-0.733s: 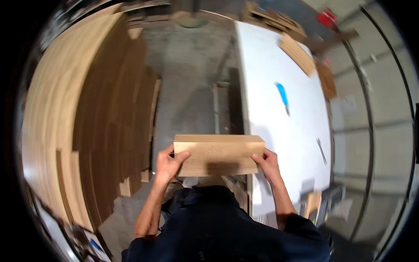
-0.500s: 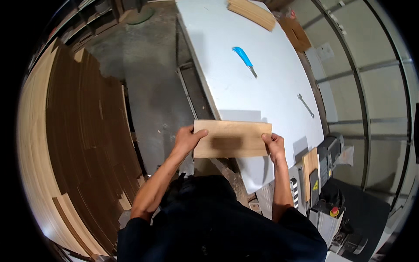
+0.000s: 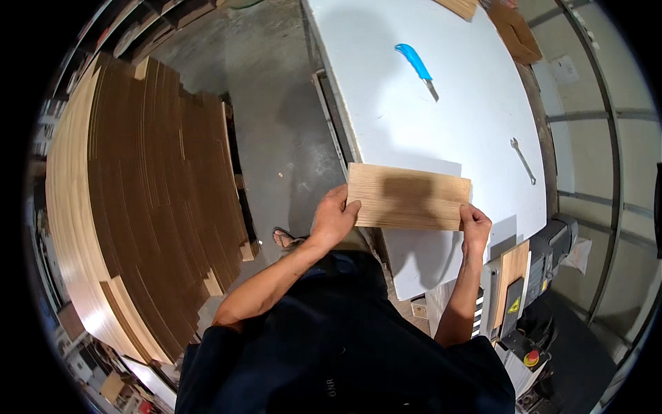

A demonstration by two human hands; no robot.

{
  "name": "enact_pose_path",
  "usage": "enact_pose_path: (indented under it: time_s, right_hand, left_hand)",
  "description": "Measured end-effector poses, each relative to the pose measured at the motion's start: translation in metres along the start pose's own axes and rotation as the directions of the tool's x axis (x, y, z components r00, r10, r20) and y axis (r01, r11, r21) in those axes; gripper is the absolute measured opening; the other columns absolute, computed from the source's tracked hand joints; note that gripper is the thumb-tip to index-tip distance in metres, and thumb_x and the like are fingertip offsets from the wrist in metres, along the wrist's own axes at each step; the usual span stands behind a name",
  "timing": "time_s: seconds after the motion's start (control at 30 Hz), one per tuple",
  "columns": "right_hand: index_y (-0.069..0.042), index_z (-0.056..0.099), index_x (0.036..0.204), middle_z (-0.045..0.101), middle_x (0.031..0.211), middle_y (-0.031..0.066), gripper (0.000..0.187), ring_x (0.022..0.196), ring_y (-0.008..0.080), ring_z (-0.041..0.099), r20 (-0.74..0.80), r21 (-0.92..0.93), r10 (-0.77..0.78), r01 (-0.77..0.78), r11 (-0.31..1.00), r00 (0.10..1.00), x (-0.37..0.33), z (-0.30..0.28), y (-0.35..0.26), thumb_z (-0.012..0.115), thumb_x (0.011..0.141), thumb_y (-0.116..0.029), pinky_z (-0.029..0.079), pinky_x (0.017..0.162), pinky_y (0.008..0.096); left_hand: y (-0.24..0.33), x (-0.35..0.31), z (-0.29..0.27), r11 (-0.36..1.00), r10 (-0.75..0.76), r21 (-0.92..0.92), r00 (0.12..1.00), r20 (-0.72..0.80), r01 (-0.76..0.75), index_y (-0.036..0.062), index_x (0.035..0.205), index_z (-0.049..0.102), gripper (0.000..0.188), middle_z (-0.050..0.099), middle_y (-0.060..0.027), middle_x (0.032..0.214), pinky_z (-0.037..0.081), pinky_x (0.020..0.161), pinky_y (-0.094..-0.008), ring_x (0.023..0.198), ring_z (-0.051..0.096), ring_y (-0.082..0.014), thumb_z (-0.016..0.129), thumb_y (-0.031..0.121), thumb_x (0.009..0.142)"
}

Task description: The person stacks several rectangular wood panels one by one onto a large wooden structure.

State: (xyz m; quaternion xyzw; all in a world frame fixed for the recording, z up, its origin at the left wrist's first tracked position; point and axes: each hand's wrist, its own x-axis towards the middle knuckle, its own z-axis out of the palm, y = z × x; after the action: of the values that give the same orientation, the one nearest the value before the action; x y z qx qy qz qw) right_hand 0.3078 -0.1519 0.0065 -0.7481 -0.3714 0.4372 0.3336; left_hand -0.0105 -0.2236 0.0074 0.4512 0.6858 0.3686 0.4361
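Observation:
A short, light wooden plank (image 3: 412, 199) is held level across my front, over the near edge of the white table (image 3: 469, 103). My left hand (image 3: 335, 219) grips its left end, thumb on top and fingers hidden beneath. At the opposite end my right hand (image 3: 475, 225) pinches the near corner, its thumb pressed on the upper face. A shadow falls across the middle of the wood. Farther off on the tabletop lies a blue-handled utility knife (image 3: 417, 67) with its blade out. Toward the right edge rests a metal wrench (image 3: 523, 161).
A tall stack of planks (image 3: 158, 179) stands on the floor to my left. A machine (image 3: 548, 245) with a red button (image 3: 531, 358) is close by on the right. Beyond the table are a cardboard box (image 3: 514, 34) and a metal-framed wall (image 3: 586, 90). More wood (image 3: 458, 7) lies at the far end.
The plank, still in both hands, has shifted right in view and tilted slightly, its right end lower. My view has turned, so the table and tools sit farther right and the stack shows more.

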Motion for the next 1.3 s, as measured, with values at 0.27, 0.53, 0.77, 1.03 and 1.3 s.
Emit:
enact_pose_path:
  time_s: [0.27, 0.53, 0.77, 1.03, 1.3]
  right_hand:
    - [0.004, 0.066, 0.107, 0.067, 0.090, 0.0074, 0.027, 0.077, 0.0125, 0.058, 0.061, 0.067, -0.301, 0.297, 0.952, 0.952, 0.016, 0.003, -0.018, 0.061, 0.087, -0.013, 0.047, 0.065, 0.0257]
    - [0.010, 0.055, 0.119, 0.062, 0.112, 0.0173, 0.037, 0.099, 0.0232, 0.061, 0.637, 0.317, -0.318, 0.138, 0.938, 0.702, -0.044, 0.124, -0.098, 0.058, 0.090, -0.013, 0.049, 0.086, 0.0340]
    - [0.010, 0.040, 0.134, 0.051, 0.129, 0.0144, 0.056, 0.117, 0.0202, 0.051, 0.967, 0.255, -0.252, 0.095, 0.962, -0.042, -0.248, 0.304, -0.182, 0.057, 0.082, -0.003, 0.039, 0.101, 0.0315]
    - [0.008, 0.048, 0.129, 0.062, 0.109, 0.0070, 0.044, 0.087, 0.0088, 0.056, 0.881, 0.095, -0.057, 0.059, 0.994, -0.470, -0.437, 0.420, -0.152, 0.055, 0.087, 0.001, 0.045, 0.074, 0.0229]
    - [0.007, 0.053, 0.122, 0.063, 0.106, 0.0112, 0.040, 0.096, 0.0155, 0.060, 0.963, 0.178, -0.202, -0.139, 0.974, -0.181, -0.468, 0.452, -0.114, 0.064, 0.085, 0.000, 0.048, 0.088, 0.0277]
  left_hand:
    - [-0.055, 0.000, 0.052, 0.897, 0.322, -0.119, 0.812, -0.487, -0.427, 0.0014, 0.102, 0.061, 0.023, 0.057, -0.0188, 0.102, 0.046, 0.082, -0.0375, 0.095, 0.056, -0.0334, 0.057, 0.011, 0.081]
    - [-0.019, -0.104, -0.123, 0.966, 0.018, -0.199, 0.816, -0.578, -0.163, 0.0007, 0.124, 0.055, 0.044, 0.055, -0.0156, 0.089, 0.045, 0.073, -0.0376, 0.083, 0.055, -0.0269, 0.063, 0.018, 0.084]
    - [-0.038, -0.314, -0.241, 0.959, -0.284, -0.271, 0.363, -0.887, 0.089, 0.0017, 0.109, 0.065, 0.026, 0.058, -0.0070, 0.084, 0.046, 0.072, -0.0280, 0.078, 0.053, -0.0129, 0.065, 0.010, 0.085]
    - [-0.069, -0.445, -0.248, 0.813, -0.527, -0.450, -0.138, -0.839, -0.368, -0.0083, 0.117, 0.059, 0.035, 0.067, -0.0123, 0.101, 0.047, 0.084, -0.0265, 0.087, 0.062, -0.0142, 0.061, 0.004, 0.084]
    - [-0.117, -0.463, -0.275, 0.797, -0.558, -0.496, -0.107, -0.823, -0.345, -0.0079, 0.118, 0.058, 0.035, 0.065, -0.0083, 0.102, 0.043, 0.086, -0.0254, 0.090, 0.058, -0.0117, 0.060, 0.012, 0.089]
